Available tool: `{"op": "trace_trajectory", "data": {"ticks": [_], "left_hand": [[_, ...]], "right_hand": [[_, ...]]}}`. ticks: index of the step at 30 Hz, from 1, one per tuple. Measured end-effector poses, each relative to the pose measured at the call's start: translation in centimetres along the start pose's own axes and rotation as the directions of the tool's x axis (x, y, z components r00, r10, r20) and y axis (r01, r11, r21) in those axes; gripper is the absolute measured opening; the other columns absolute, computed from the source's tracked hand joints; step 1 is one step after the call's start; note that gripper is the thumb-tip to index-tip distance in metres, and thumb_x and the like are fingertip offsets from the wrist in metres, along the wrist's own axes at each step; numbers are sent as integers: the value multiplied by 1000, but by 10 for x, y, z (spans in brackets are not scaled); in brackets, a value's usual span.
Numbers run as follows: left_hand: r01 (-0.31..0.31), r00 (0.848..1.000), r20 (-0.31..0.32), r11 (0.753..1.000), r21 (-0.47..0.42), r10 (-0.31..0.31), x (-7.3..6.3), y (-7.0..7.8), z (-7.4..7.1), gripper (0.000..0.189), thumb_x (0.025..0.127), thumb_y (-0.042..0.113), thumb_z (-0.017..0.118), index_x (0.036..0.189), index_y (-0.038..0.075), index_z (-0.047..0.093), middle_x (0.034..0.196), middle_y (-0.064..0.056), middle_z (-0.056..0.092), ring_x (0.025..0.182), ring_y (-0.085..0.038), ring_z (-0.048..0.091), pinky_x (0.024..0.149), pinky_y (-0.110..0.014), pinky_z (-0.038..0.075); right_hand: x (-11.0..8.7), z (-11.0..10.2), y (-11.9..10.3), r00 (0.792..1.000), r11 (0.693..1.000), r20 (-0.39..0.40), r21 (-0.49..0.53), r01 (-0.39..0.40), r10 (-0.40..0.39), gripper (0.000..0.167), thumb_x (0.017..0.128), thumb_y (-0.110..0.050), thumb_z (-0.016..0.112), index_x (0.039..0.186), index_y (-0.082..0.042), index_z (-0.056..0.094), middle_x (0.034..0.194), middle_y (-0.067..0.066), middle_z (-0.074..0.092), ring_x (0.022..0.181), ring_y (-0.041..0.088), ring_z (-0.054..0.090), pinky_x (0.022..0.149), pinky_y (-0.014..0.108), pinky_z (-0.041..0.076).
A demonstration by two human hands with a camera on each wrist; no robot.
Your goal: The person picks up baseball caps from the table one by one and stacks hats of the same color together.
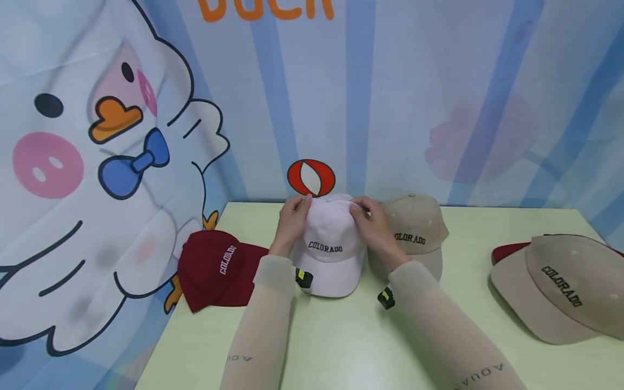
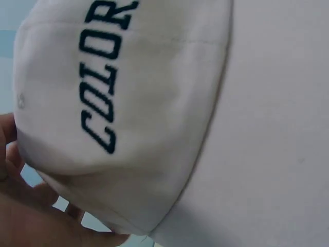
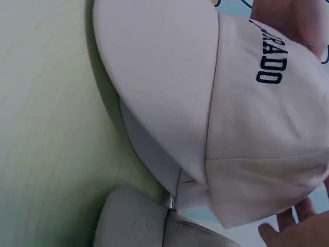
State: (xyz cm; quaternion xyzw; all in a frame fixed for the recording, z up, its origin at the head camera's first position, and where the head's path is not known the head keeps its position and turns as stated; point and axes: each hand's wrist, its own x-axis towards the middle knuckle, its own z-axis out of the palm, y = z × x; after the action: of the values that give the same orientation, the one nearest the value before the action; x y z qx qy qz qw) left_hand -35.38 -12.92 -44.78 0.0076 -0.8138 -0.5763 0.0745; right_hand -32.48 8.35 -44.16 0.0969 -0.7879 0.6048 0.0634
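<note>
Trouble could come from uneven release: the left hand (image 1: 293, 221) and right hand (image 1: 376, 226) pinch the white cap (image 1: 331, 230) by its crown, toward the table's (image 1: 336, 341) back; it might settle crooked over the lower brim (image 3: 145, 149) or nudge the beige cap (image 1: 420, 222).

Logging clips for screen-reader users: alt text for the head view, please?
A person's left fingers and right fingers pinch a white cap at a pale table. A red cap lies left of it, a beige cap right, and another beige cap farther right.
</note>
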Motion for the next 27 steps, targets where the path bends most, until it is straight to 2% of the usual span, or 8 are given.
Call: {"op": "trace_trajectory", "data": {"ticks": [3,7,10,13,15,17,21,27], "left_hand": [[-15,1000,-27,1000,17,15,0,-3,3,37,110,44,47,97,13,63,113,-8,51,99,-23,48,80,-37,39],[-8,999,-40,1000,13,8,0,-7,5,40,111,42,42,103,8,61,117,-13,50,98,-26,50,82,-39,41],[52,999,3,999,1,-52,0,-8,6,46,110,50,39,128,12,60,137,-10,49,118,-28,53,100,-45,47],[111,992,50,993,29,-112,-2,-7,9,60,109,56,37,154,16,42,160,-10,35,145,-32,41,121,-55,36],[136,988,60,988,69,-140,-7,-5,10,67,108,55,37,163,18,29,168,-10,23,155,-34,29,126,-58,26],[136,988,58,984,113,-143,-14,-3,12,71,109,52,38,166,16,19,172,-12,14,159,-35,21,127,-59,21],[115,988,84,978,173,-131,-30,0,15,76,109,47,40,168,13,5,175,-15,5,162,-37,10,127,-61,17],[107,979,152,980,167,-133,-34,-4,19,84,108,52,42,167,19,-7,176,-11,-4,163,-36,3,126,-66,14]], "right_hand": [[-7,3,2,999,996,-53,-92,1,-6,38,109,-25,51,141,-8,59,146,17,49,139,34,45,120,52,35],[-20,12,3,996,981,-90,-190,-36,19,50,103,-22,56,151,-9,52,151,21,42,144,38,39,123,55,29],[-29,21,6,997,966,-63,-249,-64,49,59,101,-23,60,156,-8,45,155,23,39,146,40,36,123,57,28],[-34,26,10,996,952,-28,-293,-87,82,66,101,-25,60,161,-10,36,164,21,32,153,42,27,125,59,24],[-37,28,13,995,948,-12,-304,-97,98,70,101,-27,60,163,-12,31,168,19,25,156,43,21,126,61,21],[-38,29,15,994,946,4,-305,-105,112,73,102,-29,58,165,-14,25,171,19,17,158,44,15,126,63,18],[-38,30,17,990,952,33,-279,-124,139,77,104,-32,57,167,-17,15,174,19,4,160,43,8,127,62,16],[-34,31,20,980,973,86,-164,-165,180,82,104,-36,55,168,-21,5,175,14,-5,162,38,1,129,58,9]]}}
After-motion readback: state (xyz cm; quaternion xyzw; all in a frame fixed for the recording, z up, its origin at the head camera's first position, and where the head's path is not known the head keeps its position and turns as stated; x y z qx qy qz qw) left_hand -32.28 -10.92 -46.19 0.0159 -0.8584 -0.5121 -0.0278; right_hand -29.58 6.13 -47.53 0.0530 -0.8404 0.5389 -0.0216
